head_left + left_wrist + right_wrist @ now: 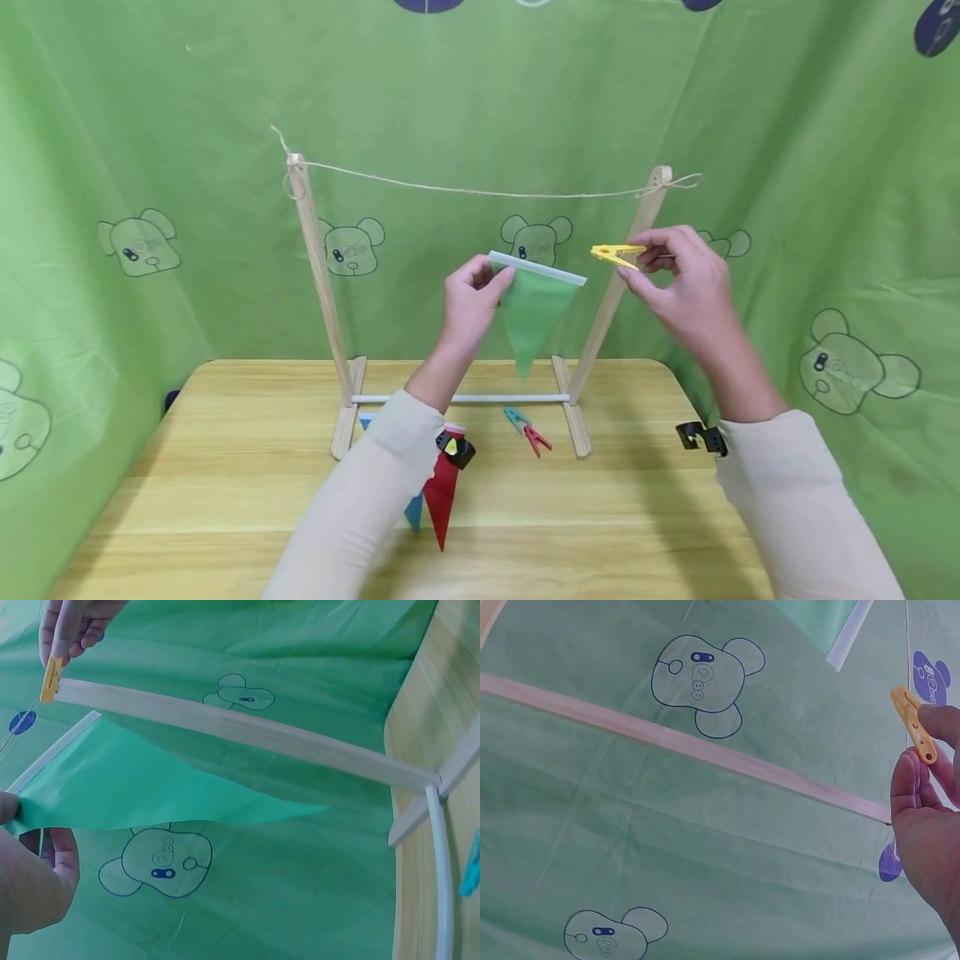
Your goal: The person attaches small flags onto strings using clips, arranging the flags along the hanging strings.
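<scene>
My left hand (pixel 470 304) pinches a green triangular pennant (pixel 534 310) by the left end of its white top strip, and the tip points down. Between thumb and fingers, my right hand (pixel 686 283) holds a yellow clothespin (pixel 617 254) by its handle ends, its nose toward the pennant. Pennant and clothespin are a short gap apart in the head view. Both are below a thin string (pixel 450 189) tied between two wooden posts. In the right wrist view the clothespin (pixel 913 725) appears beside the fingertips, and the pennant's strip end (pixel 849 637) shows at the top.
On the wooden table (pixel 247 483), a red pennant (pixel 441 500) and a blue pennant (pixel 413 510) lie partly under my left forearm. A teal clothespin (pixel 516 419) and a red clothespin (pixel 537 440) lie near the white crossbar (pixel 510 398). The left post (pixel 318 267) and right post (pixel 606 312) stand on wooden feet.
</scene>
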The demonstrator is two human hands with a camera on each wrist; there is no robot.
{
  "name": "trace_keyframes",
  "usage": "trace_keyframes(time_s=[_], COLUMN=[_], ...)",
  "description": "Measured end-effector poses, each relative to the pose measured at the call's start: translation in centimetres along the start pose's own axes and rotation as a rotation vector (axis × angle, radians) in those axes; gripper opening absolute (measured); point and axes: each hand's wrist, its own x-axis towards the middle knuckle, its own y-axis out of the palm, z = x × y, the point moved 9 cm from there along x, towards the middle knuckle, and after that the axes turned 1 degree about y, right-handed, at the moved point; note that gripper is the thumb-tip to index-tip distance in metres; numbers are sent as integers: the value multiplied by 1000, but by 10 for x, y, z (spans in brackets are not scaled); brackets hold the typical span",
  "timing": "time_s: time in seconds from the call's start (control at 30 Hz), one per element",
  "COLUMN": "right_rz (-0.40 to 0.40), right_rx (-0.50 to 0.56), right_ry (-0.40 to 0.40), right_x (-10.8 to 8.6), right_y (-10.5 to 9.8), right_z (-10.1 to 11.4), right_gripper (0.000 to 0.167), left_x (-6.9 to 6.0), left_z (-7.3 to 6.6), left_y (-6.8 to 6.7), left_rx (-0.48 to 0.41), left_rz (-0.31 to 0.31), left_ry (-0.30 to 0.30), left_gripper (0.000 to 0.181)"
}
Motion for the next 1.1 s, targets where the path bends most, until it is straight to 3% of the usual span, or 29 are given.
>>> trace_keyframes(time_s=[0.37,1.1], right_rz=[-13,-40], right_rx=[29,-78], right_ry=[-14,-70], right_x=[13,48], right_y=[-12,-40], right_z=[3,20], right_gripper=[31,34], left_x=[8,20], left_z=[-4,-12], left_y=[10,29], left_rx=[-50,-101], left_rz=[-12,-59], left_ry=[-31,-50], left_gripper=[12,10])
